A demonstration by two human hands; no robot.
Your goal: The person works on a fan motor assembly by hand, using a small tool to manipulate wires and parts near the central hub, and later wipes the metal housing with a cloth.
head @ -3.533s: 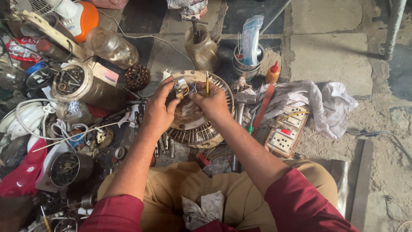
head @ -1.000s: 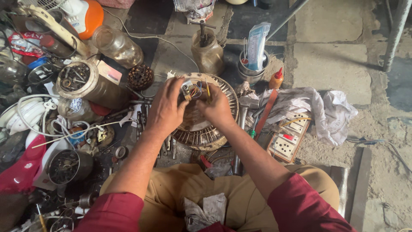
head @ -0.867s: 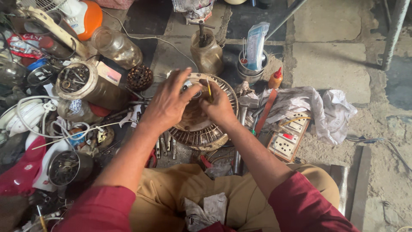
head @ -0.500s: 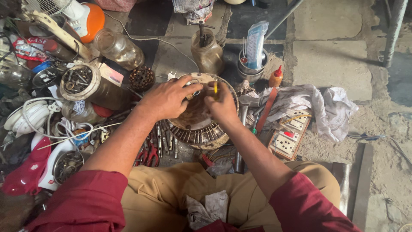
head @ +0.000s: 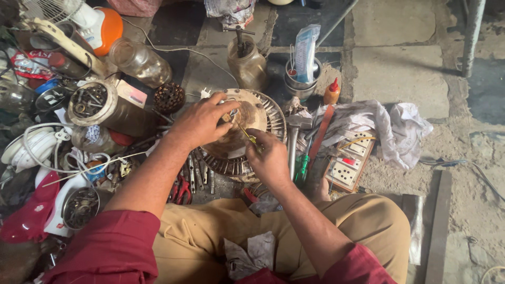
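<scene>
A round metal fan motor (head: 263,113) with a finned rim lies on the floor in front of my knees. My left hand (head: 202,121) rests on its top left part, fingers pinching small wires near the centre. My right hand (head: 268,155) grips a thin yellow-handled screwdriver (head: 247,135), its tip pointing at the motor's middle where the left fingers are.
Pliers and loose tools (head: 192,181) lie below the motor. A hammer (head: 293,139), a switch board (head: 350,163) and a grey cloth (head: 379,123) sit on the right. Jars, a tin of screws (head: 89,102), cables and a white fan (head: 79,18) crowd the left.
My left hand slid down from the motor's top to its left side. My right hand drew back toward me, and the yellow screwdriver now slants into the centre.
</scene>
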